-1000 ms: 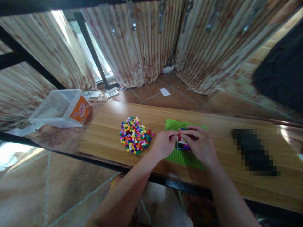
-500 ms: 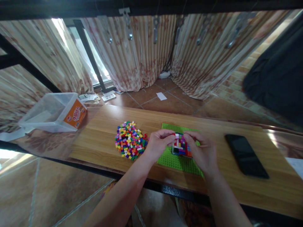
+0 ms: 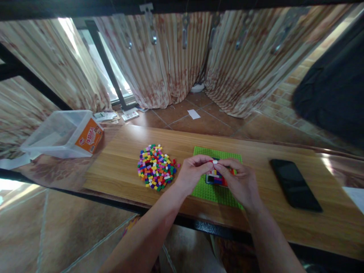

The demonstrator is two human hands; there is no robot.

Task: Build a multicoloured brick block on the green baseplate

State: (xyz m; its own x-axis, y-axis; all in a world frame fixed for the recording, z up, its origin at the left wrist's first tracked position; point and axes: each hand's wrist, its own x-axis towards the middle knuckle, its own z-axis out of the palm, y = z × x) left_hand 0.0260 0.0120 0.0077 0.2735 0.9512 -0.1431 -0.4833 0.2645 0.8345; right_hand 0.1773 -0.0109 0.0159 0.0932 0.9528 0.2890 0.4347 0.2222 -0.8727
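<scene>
My left hand [image 3: 193,172] is closed in a pinch, its thumb and index fingertips on a small white toy brick [image 3: 215,162] with a bit of red beside it. My right hand [image 3: 241,181] is closed too, and its fingertips meet the left ones at this same white brick. Just below the fingertips sits a block of multicoloured bricks [image 3: 218,181], partly hidden by both hands. This block rests on a green studded baseplate [image 3: 210,193]. Whether the white brick touches the block, I cannot tell.
Left of the baseplate lies a pile of loose coloured bricks [image 3: 156,168], with a few strays on its right side. A black phone [image 3: 295,185] lies on the wooden tabletop [image 3: 113,163] to the right. A clear plastic bin [image 3: 57,138] with an orange label stands at far left.
My right hand has shifted left, so its fingertips now join my left hand's at the white brick. The left hand has hardly moved. More of the block's top is covered.
</scene>
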